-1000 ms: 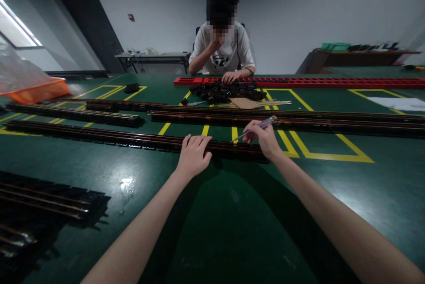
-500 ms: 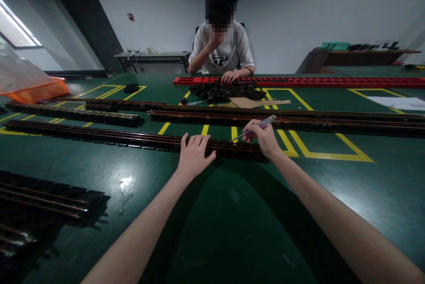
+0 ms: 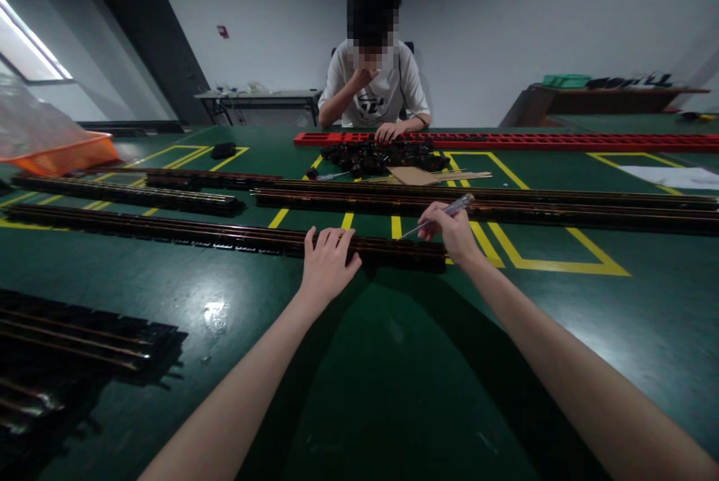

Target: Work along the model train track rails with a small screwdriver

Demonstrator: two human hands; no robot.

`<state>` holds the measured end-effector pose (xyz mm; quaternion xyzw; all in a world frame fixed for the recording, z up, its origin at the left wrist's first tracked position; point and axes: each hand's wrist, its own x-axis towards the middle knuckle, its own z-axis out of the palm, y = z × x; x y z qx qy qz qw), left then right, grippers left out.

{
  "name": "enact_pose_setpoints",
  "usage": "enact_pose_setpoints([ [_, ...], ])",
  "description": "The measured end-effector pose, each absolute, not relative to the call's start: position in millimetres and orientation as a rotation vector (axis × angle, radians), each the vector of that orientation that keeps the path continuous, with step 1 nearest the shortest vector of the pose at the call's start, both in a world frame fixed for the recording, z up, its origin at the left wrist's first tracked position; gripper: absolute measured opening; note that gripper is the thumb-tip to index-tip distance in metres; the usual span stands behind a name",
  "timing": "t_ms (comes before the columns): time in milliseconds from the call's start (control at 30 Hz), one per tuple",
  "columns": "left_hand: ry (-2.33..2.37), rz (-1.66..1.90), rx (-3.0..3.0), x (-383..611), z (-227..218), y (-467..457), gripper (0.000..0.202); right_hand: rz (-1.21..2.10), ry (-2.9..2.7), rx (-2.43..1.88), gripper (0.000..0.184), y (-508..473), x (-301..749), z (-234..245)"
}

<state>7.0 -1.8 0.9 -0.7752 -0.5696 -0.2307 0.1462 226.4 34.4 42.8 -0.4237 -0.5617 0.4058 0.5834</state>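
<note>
A long black strip with copper-coloured rods (image 3: 185,228) lies across the table in front of me. My left hand (image 3: 329,260) rests on it near its right end, fingers spread over the top and thumb stretched out to the side. My right hand (image 3: 454,232) is closed around a screwdriver (image 3: 457,204) with a clear handle. Its thin shaft slants down to the left, the tip at the strip's top close to the right end. Whether the tip touches the strip is too small to tell.
More rod-bearing black strips (image 3: 533,210) lie behind and at the left front (image 3: 84,335). Beyond are a pile of black parts (image 3: 365,157), cardboard (image 3: 413,176) and a long red rack (image 3: 562,141). A person (image 3: 374,84) sits opposite. An orange basket (image 3: 67,155) stands left.
My right hand and the screwdriver have shifted slightly to the right along the strip, tip included. My left hand stays at nearly the same spot on the strip.
</note>
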Motion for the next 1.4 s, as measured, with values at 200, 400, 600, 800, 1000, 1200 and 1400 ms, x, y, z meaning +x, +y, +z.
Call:
enact_pose_setpoints([
  [200,-1.609,-0.687,-2.214,7,0,-2,0.034,0.935,-1.319,-1.001,0.015,38,231,42],
  [400,-1.620,-0.687,-2.213,6,0,-2,0.033,0.918,-1.316,-0.997,0.016,40,237,39],
  [600,-1.632,-0.695,-2.230,5,0,-1,0.032,0.929,-1.302,-0.971,0.015,40,238,39],
  [800,-1.625,-0.706,-2.235,5,0,-2,0.032,0.938,-1.301,-0.944,0.015,39,237,39],
  [1000,-1.646,-0.696,-2.241,5,0,-2,0.032,0.947,-1.278,-0.965,0.016,40,236,39],
  [1200,-1.646,-0.694,-2.242,5,0,-1,0.032,0.952,-1.287,-0.971,0.015,39,236,38],
  [1400,-1.641,-0.687,-2.228,6,-1,-1,0.033,0.960,-1.278,-0.953,0.014,40,236,37],
])
